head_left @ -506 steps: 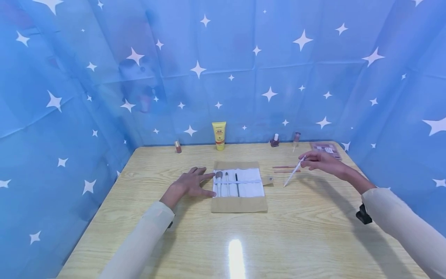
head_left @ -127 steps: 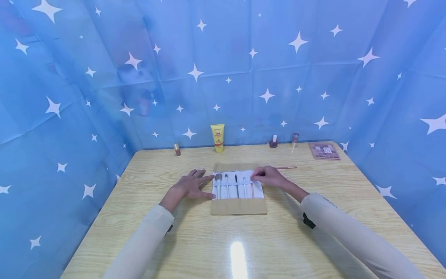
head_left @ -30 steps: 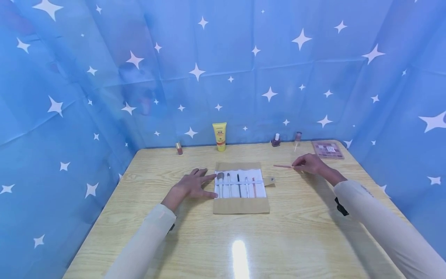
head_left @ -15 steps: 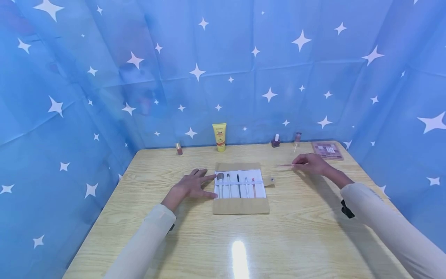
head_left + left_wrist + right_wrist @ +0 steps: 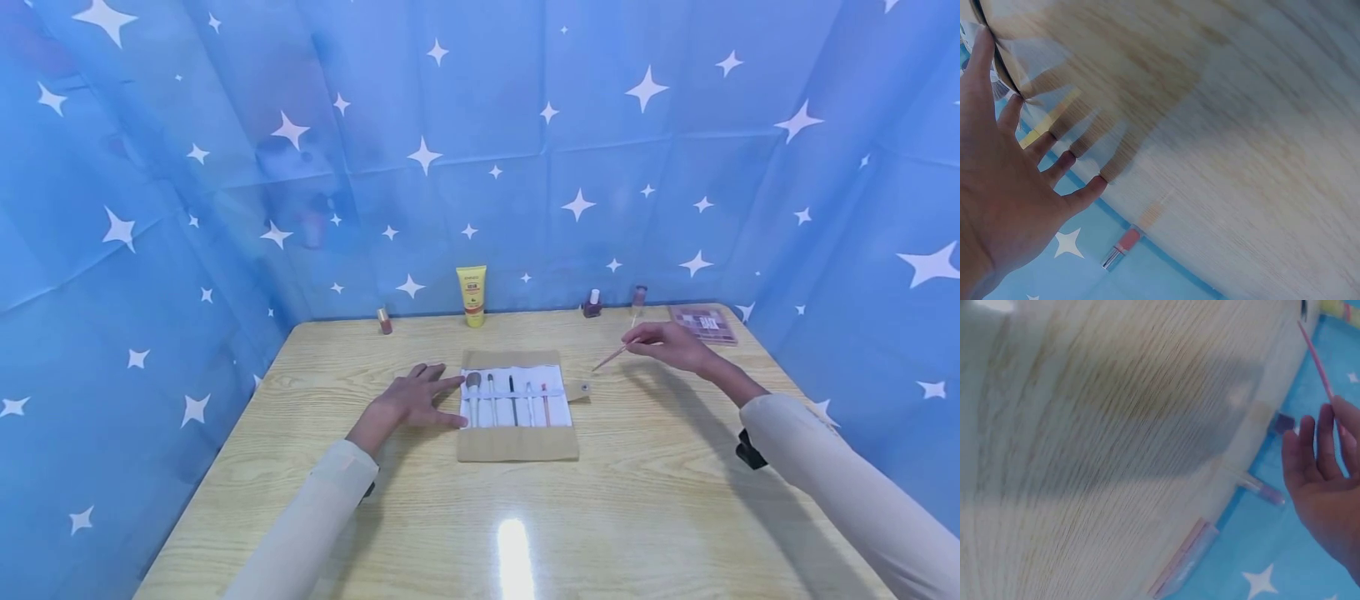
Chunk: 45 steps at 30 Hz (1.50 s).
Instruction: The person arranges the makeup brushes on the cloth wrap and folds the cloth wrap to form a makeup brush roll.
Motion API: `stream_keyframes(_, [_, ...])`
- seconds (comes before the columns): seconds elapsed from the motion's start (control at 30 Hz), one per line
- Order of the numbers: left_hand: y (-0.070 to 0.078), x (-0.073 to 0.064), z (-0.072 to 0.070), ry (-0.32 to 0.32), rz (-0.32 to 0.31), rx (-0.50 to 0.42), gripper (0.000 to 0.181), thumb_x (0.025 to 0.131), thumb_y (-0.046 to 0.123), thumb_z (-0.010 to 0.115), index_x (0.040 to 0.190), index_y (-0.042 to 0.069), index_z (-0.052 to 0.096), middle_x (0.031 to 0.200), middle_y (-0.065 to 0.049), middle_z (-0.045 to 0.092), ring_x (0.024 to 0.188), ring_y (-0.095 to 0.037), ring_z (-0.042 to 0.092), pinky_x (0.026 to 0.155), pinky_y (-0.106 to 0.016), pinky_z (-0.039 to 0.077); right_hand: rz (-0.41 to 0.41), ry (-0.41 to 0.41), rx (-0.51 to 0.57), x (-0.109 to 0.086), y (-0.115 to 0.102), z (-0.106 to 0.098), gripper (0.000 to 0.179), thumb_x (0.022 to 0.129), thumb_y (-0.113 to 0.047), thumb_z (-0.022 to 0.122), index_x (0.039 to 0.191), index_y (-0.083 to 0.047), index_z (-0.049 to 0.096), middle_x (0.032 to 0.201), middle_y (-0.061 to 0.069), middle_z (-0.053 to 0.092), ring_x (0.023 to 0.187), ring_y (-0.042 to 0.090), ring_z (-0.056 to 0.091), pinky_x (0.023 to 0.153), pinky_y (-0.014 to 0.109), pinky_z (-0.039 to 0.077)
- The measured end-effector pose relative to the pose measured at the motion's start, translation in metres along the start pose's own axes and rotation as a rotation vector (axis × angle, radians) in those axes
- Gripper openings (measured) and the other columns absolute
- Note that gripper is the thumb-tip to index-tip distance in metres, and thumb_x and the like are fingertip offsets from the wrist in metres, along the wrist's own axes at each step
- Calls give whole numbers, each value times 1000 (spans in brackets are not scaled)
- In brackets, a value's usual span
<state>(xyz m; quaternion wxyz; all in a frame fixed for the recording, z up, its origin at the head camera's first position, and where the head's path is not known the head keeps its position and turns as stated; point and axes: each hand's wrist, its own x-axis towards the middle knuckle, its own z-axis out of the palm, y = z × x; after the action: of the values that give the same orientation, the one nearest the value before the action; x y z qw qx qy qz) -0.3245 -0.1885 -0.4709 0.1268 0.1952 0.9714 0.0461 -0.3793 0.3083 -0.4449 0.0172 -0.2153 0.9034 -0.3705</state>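
A tan brush roll [image 5: 517, 444] lies unfolded on the table, its snap tab [image 5: 581, 391] sticking out to the right. Several makeup brushes, among them a fluffy-headed brush [image 5: 473, 385] and a short pink one [image 5: 546, 402], are tucked under the band across its white lining. My left hand [image 5: 411, 398] rests with spread fingers, thumb and index finger at the roll's left edge. To the right of the roll, my right hand [image 5: 667, 346] pinches a thin pink makeup brush [image 5: 609, 359] between thumb and fingers. It slants down and left above the table, also showing in the right wrist view.
Along the back edge stand a yellow tube [image 5: 472, 296], a small gold-capped bottle [image 5: 384, 321], a dark nail polish bottle [image 5: 592, 304] and a slim tube [image 5: 639, 297]. An eyeshadow palette [image 5: 703, 324] lies at the back right. A starry blue curtain [image 5: 510, 208] surrounds the table.
Since the oldest frame, a white brush and a pink brush have gone into the roll. In the last second my right hand has raised the remaining pink brush and tilted it. The left hand stays put.
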Motion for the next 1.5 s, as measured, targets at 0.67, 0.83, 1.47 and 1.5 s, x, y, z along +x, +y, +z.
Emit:
stream_keyframes(0.67, [2,-3,-3,-8,-12,4,95,82,87,57,163,42,32,173,-6,21,158,-36,15,118,-73,21,98,51,361,5,-23,-1,41,104,-16,66,137,8,58,129,23,69,102,-2,68,90,19,55])
stream_keyframes(0.83, [2,-2,-2,-11,-17,15,95,83,87,56,163,43,31,173,-5,21,159,-35,15,118,-73,21,88,58,369,7,-28,2,42,103,-16,68,137,6,59,129,23,69,102,1,70,90,21,57])
stream_keyframes(1.47, [0,0,-1,-11,3,12,95,83,87,55,163,42,31,173,-7,19,159,-38,13,118,-72,23,48,34,490,24,-47,26,44,103,-9,66,140,11,55,123,20,71,101,15,75,94,40,60])
stream_keyframes(1.5, [0,0,-1,-12,4,12,95,83,87,55,163,42,31,173,-7,19,159,-38,13,118,-72,23,52,34,488,25,-49,28,43,103,-9,67,140,11,56,124,22,70,100,14,74,94,41,60])
